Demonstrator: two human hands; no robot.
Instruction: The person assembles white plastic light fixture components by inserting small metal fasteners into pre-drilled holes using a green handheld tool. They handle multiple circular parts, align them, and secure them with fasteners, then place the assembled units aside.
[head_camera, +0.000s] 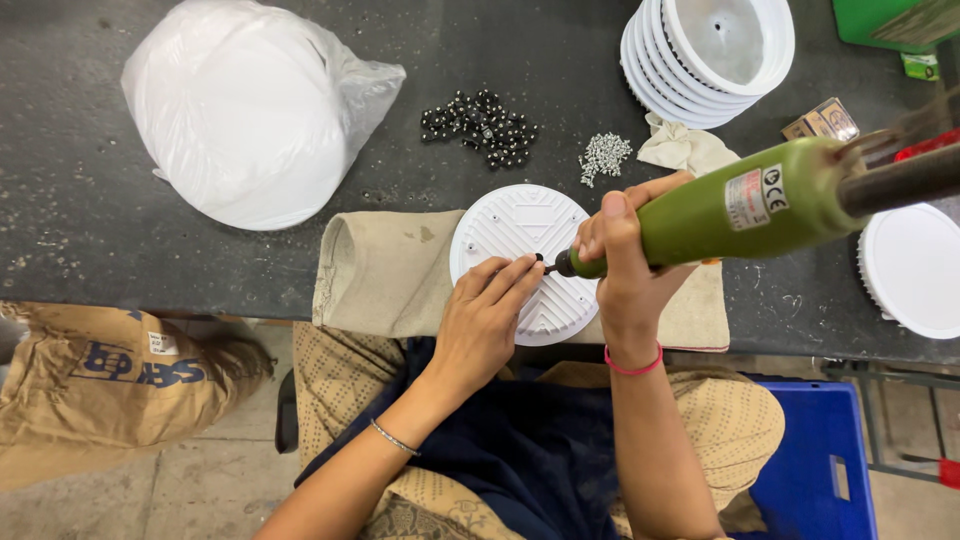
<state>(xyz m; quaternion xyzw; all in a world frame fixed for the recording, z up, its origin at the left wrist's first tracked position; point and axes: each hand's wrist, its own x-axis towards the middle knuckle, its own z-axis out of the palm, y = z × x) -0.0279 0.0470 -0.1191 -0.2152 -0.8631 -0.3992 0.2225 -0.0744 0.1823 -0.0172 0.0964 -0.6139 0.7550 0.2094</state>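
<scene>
Wrapped tight around the green electric screwdriver (735, 205), the right hand (625, 265) has a closed grip on its barrel and holds the bit down at the back of a round white lamp housing (525, 262). That housing lies face down on a folded beige cloth (385, 275) at the near edge of the dark desk (80, 200). The left hand (485, 320) rests on the ribbed back, its fingertips (527, 268) pinched together right at the bit, seemingly steadying a small screw there, though the screw itself is too small to make out. It looks like the fastening step, with a screw being set. Driving it would call for keeping the tool upright and the disc still. Beyond lie a heap of black fasteners (480, 128), a smaller heap of silver screws (605, 156), a stack of white housings (705, 55) and a plastic bag of white discs (245, 110).
</scene>
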